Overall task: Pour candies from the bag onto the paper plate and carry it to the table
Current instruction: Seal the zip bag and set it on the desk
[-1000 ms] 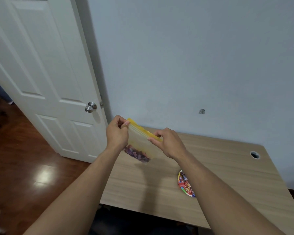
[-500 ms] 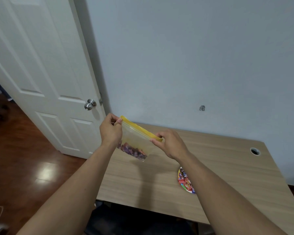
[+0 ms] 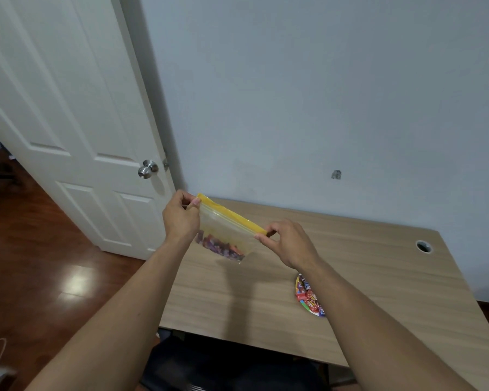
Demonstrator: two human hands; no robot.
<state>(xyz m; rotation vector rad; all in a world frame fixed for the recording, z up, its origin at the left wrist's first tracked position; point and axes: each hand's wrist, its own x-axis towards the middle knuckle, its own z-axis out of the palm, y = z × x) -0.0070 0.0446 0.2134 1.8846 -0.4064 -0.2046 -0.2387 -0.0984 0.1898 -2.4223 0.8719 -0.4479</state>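
Observation:
I hold a clear zip bag [image 3: 227, 231] with a yellow seal strip in the air above the wooden table [image 3: 364, 263]. My left hand [image 3: 181, 218] pinches the bag's top left corner. My right hand [image 3: 287, 244] pinches the top right end of the strip. Purple and red wrapped candies [image 3: 220, 248] lie bunched along the bag's bottom. A colourful paper plate [image 3: 308, 297] lies on the table under my right forearm, which hides most of it.
A white door with a metal knob [image 3: 147, 169] stands open at the left, over a glossy wood floor. A cable hole [image 3: 423, 246] sits near the table's far right corner. A dark chair [image 3: 223, 365] is below the table's near edge.
My hands have drawn further apart along the yellow strip, so the bag is stretched wider. The bag has stayed above the table's left part.

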